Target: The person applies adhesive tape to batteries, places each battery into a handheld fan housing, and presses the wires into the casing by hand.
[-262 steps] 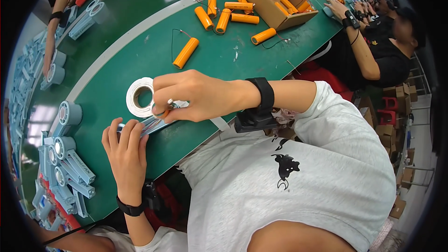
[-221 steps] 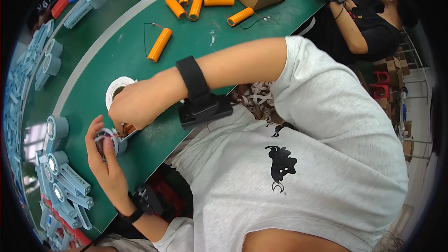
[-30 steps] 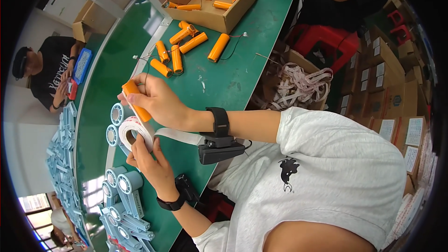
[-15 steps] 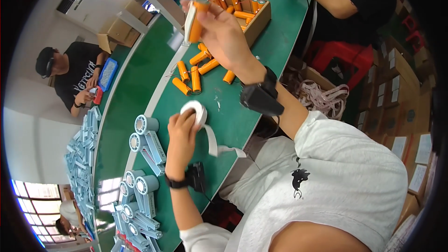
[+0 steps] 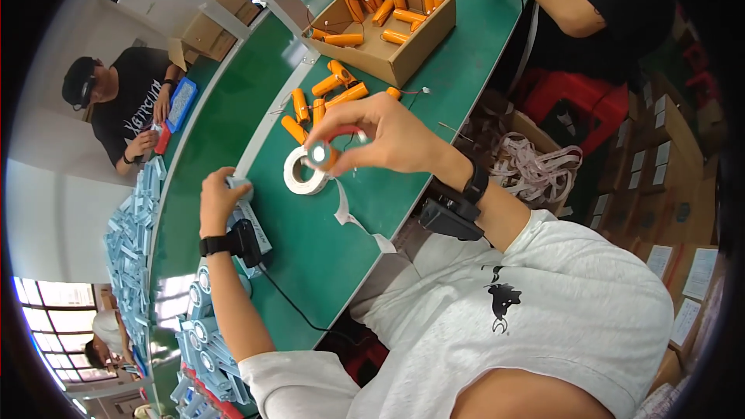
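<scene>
My right hand (image 5: 384,140) pinches an orange cylindrical battery (image 5: 322,155) by its sides, a pale round end facing outward. That battery hangs over the inner edge of a white tape roll (image 5: 293,180) lying flat on the table, its loose strip (image 5: 353,219) trailing toward the near edge. On the left, my left hand (image 5: 220,200) curls round the head of a light-blue handheld fan (image 5: 242,185), whose lower part is partly hidden by my hand and wrist device. Several loose orange batteries (image 5: 341,95) with thin wires lie just beyond the roll.
A cardboard box (image 5: 400,66) of orange batteries stands farther off on the green table (image 5: 310,264). More light-blue fans (image 5: 203,330) pile up at the lower left. Across the table a person works beside a blue tray (image 5: 181,112). A red stool (image 5: 578,109) stands at the right.
My left hand has let go of the tape roll and moved left onto a fan. My right hand has come down and nearer from beside the box with the battery.
</scene>
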The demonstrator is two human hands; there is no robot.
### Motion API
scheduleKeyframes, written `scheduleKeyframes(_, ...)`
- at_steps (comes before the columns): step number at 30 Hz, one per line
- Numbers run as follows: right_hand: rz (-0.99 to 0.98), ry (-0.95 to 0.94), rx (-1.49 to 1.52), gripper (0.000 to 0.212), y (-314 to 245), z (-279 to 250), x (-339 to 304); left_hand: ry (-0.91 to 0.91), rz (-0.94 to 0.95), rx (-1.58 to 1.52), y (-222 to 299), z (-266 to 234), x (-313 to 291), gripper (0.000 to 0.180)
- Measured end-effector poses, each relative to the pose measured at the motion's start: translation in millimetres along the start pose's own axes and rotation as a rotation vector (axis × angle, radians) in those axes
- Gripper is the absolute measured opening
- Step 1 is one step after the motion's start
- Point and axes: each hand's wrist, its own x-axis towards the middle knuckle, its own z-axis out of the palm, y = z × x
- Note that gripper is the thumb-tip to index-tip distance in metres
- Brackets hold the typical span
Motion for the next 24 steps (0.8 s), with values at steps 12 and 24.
scheduleKeyframes(12,0.049,-0.208,-0.133,0.022,-15.3,44.7,-8.0,0.066,-0.328,0.134,100.9,14.0,-106.0,0.035)
scheduleKeyframes(24,-0.169,-0.386,-0.299,0.025,-25.4,58.5,-5.3,0.064,0.497,0.025,84.7,0.4,-137.5,0.032)
